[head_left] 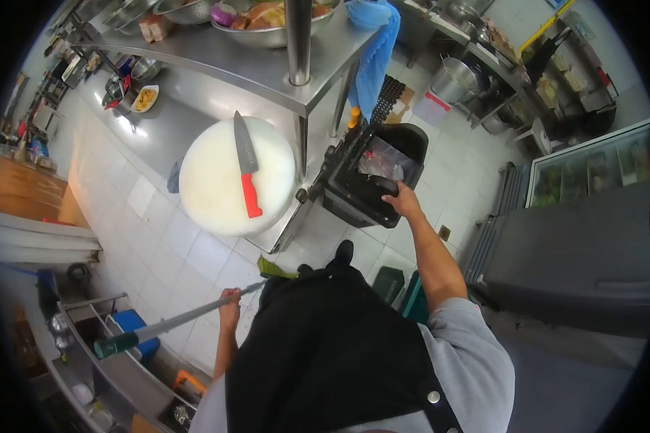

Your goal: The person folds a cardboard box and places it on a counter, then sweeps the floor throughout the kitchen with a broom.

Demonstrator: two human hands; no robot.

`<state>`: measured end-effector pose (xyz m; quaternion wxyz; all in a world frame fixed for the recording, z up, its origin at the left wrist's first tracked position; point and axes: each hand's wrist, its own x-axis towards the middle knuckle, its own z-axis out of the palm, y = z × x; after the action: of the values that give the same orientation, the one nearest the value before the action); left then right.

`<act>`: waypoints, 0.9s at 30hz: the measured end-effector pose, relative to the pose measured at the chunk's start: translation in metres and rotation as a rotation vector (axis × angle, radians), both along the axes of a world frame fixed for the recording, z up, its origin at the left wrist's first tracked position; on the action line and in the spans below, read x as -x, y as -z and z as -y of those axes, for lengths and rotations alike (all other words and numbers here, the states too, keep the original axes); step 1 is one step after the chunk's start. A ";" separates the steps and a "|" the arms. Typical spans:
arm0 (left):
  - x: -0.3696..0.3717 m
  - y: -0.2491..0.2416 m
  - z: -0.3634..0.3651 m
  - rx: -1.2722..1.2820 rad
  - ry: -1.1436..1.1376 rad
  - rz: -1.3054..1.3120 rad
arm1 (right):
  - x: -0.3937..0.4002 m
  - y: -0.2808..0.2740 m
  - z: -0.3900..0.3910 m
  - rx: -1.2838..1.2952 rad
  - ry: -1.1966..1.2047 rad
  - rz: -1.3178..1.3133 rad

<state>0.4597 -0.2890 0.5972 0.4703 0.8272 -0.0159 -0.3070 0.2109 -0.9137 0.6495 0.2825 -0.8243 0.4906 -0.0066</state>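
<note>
My left hand (pixel 229 307) is closed around the grey pole of a broom (pixel 173 322). The pole slants across the floor, with a dark green cap at its left end and green bristles (pixel 273 268) near my feet. My right hand (pixel 404 200) grips a black rounded lid (pixel 375 189) at the near side of a black trash bin (pixel 354 209). Inside the bin, a clear plastic bag with reddish scraps (pixel 383 160) shows. My right fingertips are partly hidden. A knife (pixel 245 162) with a red handle lies on a round white cutting board (pixel 209 180), away from both hands.
A steel table (pixel 188 108) with an upper shelf (pixel 195 52) stands ahead, bowls of food on top. A blue cloth (pixel 374 54) hangs from the shelf corner. To the right is a grey fridge (pixel 570 260); lower left, a steel sink unit (pixel 115 361). White tiles (pixel 188 238) cover the floor.
</note>
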 end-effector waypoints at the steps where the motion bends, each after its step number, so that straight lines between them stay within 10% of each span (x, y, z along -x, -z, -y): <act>1: 0.000 -0.001 0.003 -0.004 0.033 0.013 | 0.009 -0.001 -0.004 -0.022 0.009 -0.013; 11: 0.000 0.036 -0.034 0.101 0.392 0.302 | 0.020 0.003 -0.010 -0.051 0.075 -0.111; 27: -0.006 -0.009 0.016 0.170 0.185 0.062 | 0.038 0.000 0.010 -0.034 -0.026 -0.098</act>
<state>0.4657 -0.3046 0.6059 0.5075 0.7886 -0.1326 -0.3210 0.1733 -0.9238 0.6493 0.2721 -0.8251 0.4930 0.0456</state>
